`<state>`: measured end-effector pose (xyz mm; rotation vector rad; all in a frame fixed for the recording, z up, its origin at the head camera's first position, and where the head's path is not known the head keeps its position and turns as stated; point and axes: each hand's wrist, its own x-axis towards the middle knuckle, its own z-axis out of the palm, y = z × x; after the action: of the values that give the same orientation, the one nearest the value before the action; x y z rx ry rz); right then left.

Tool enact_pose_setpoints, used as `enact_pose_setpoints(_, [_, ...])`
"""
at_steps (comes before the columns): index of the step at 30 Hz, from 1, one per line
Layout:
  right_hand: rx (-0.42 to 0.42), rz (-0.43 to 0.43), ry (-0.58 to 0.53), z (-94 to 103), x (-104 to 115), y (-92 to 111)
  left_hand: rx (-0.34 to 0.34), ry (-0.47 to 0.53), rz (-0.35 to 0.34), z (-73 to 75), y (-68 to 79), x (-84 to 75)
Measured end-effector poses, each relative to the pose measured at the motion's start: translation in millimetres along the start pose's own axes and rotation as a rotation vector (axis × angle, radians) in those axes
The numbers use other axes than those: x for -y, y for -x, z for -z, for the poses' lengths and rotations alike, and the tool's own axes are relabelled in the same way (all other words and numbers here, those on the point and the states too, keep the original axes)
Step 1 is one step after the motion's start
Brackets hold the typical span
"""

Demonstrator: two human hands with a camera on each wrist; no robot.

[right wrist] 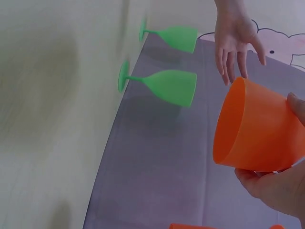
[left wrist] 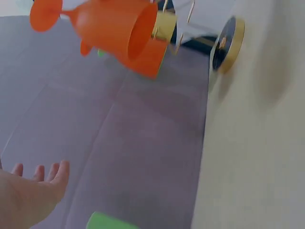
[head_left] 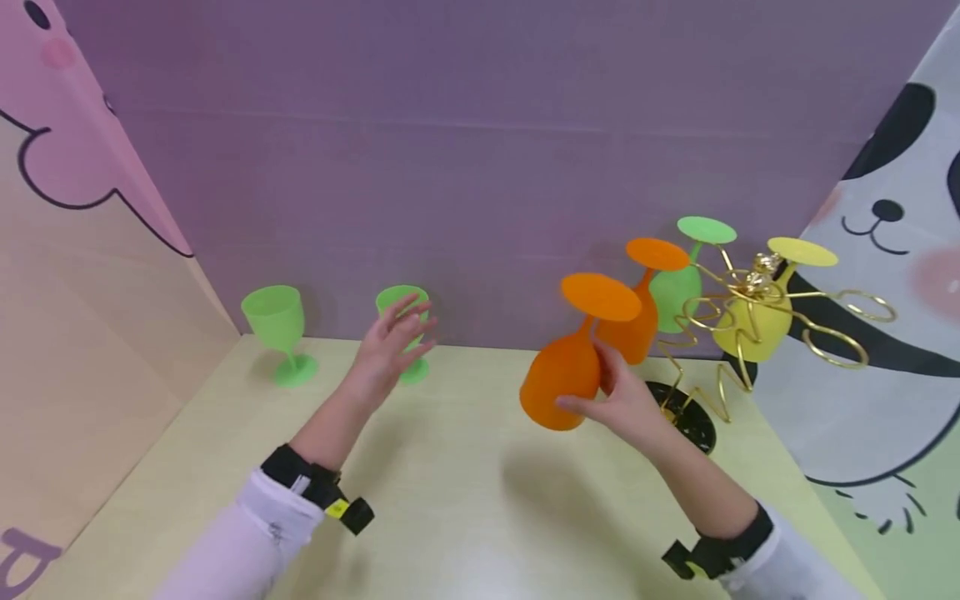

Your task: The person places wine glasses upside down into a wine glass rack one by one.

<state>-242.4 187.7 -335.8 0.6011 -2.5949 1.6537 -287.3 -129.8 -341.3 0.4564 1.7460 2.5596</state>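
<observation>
My right hand (head_left: 626, 400) grips an orange goblet (head_left: 562, 383) by its bowl, upside down with its foot up, above the table. In the right wrist view, thumb and fingers lie on either side of the orange bowl (right wrist: 262, 129). My left hand (head_left: 386, 354) is raised with fingers spread and holds nothing, in front of a green goblet (head_left: 401, 298) that stands upright. Just behind the held goblet, a second orange goblet (head_left: 647, 317) hangs upside down at a gold wire rack (head_left: 750, 300), beside a green goblet (head_left: 675, 296) and a yellow goblet (head_left: 757, 329), also inverted.
Another green goblet (head_left: 276, 317) stands upright at the table's back left. The rack's round black base (head_left: 693, 425) rests on the pale table (head_left: 450, 500) at the right. A purple wall (head_left: 450, 183) closes the back, with printed panels at both sides.
</observation>
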Motion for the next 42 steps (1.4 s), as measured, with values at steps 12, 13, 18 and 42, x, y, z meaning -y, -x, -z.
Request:
enact_pose_setpoints(12, [-0.084,-0.096,0.036,28.3,0.6,0.3,-0.037,-1.238,-0.119,37.8,-57.6,-14.7])
enact_pose_setpoints(13, [-0.099,-0.107,0.04,30.7,1.2,-0.1,-0.028,-1.316,-0.106,38.4,-62.0,-15.1])
enact_pose_setpoints(18, [-0.148,-0.164,0.071,39.9,1.5,-5.0,-0.006,-1.557,-0.034,39.7,-80.3,-15.8])
enact_pose_setpoints(42, [-0.248,-0.235,0.136,63.0,-15.7,2.0,0.171,-1.772,0.077,47.5,-103.5,12.8])
